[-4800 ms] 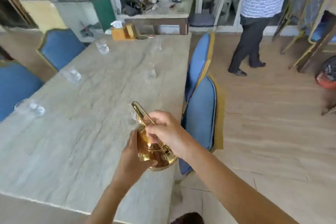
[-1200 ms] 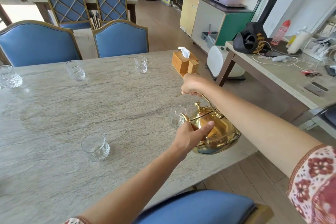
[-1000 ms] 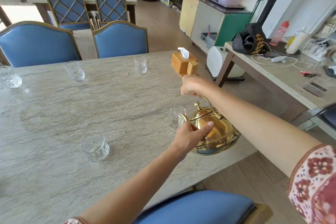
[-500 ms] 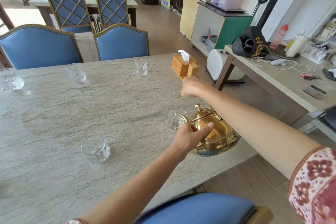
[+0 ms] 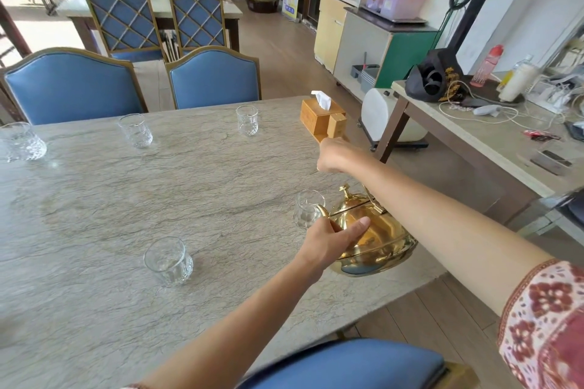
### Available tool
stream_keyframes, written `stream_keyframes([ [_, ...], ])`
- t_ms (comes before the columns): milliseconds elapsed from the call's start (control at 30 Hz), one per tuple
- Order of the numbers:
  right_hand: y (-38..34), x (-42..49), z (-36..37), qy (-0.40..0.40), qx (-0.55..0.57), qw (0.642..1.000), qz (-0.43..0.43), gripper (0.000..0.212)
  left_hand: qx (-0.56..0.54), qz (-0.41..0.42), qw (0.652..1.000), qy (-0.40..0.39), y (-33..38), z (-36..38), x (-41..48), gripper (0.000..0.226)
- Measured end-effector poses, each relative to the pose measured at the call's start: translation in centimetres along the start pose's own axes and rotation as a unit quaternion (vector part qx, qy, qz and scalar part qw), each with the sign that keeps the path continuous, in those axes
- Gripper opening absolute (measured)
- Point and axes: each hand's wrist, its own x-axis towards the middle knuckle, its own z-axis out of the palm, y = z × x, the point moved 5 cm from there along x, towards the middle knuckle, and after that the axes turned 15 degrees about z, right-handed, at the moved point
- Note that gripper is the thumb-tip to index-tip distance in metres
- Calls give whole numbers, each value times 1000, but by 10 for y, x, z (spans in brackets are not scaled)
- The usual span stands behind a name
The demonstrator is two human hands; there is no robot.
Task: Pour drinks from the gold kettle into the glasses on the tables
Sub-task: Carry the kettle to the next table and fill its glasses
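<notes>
Now | both hands on gold kettle (image 5: pixel 376 240) | spout at glass (image 5: pixel 308 209)

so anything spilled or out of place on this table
Nothing stands out. The table looks dry, the gold kettle is tipped on purpose at the glass, and the other glasses stand upright.

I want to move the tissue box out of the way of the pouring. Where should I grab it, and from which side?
Grip the wooden tissue box across its two flat side walls, coming down from above near the table edge. It stands upright with a tissue sticking out the top, so avoid the top face.
</notes>
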Motion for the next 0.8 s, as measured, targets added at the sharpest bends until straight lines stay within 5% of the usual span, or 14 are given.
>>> stream_keyframes([
  [267,12,-5,2,-23,30,999,13,32,45,5,999,-28,-8,-8,-7,55],
  [433,24,-16,5,-43,78,996,15,17,76,41,996,-14,-5,-17,-24,89],
  [800,-41,-74,-7,-43,80,987,-134,11,67,76,985,141,-4,-56,-79,49],
])
